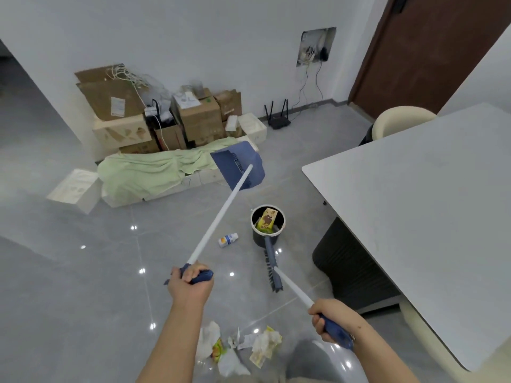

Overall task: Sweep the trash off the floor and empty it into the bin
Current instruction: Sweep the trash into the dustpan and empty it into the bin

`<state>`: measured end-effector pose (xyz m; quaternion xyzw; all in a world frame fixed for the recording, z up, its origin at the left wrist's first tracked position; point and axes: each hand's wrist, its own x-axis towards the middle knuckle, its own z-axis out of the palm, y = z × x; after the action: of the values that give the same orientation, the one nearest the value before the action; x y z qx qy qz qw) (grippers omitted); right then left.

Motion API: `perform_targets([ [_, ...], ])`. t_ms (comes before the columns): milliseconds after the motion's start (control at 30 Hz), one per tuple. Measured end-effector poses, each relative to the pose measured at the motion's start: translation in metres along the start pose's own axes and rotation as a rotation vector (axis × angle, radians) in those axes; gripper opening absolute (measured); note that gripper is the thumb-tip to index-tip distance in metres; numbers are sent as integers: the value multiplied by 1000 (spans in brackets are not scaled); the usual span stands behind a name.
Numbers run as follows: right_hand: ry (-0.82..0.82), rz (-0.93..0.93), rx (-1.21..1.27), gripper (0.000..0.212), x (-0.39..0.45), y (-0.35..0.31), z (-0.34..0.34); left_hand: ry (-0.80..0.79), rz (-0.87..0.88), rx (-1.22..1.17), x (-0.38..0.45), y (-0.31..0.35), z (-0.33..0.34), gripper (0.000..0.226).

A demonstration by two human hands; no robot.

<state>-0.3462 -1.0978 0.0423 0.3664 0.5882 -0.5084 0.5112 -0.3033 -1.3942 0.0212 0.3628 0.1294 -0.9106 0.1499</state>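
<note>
We have the dustpan lifted off the floor on its long white pole, our left hand wrapped tight around the blue grip, the pan hanging far beyond the bin. Our right hand is closed around the handle of the broom, whose head rests on the tiles just near of the bin. A carton already stands inside the bin, so we judge one load emptied. A small bottle lies just left of the bin, and a heap of wrappers lies near our feet. Next we must lower the pan beside the wrappers and sweep them in.
</note>
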Motion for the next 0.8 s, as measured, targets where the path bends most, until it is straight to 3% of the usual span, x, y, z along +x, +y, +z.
perform_targets([
  [100, 17, -9, -40, 21, 9, 3, 30, 23, 120, 53, -6, 23, 11, 52],
  [200, 25, -55, -121, 17, 18, -9, 53, 15, 195, 113, -7, 35, 20, 66],
  [300, 50, -162, -350, 17, 33, -53, 79, 57, 302, 256, 6, 46, 35, 60],
  [400, 25, -209, -514, 15, 49, -110, 102, 82, 439, 370, 26, 53, 59, 41],
  [533, 35, -250, -696, 12, 90, -187, 117, 218, 616, 572, 59, 50, 79, 28],
  [800, 35, -173, -1193, 24, 188, -300, 152, 532, 829, 966, 110, 55, 107, 29],
])
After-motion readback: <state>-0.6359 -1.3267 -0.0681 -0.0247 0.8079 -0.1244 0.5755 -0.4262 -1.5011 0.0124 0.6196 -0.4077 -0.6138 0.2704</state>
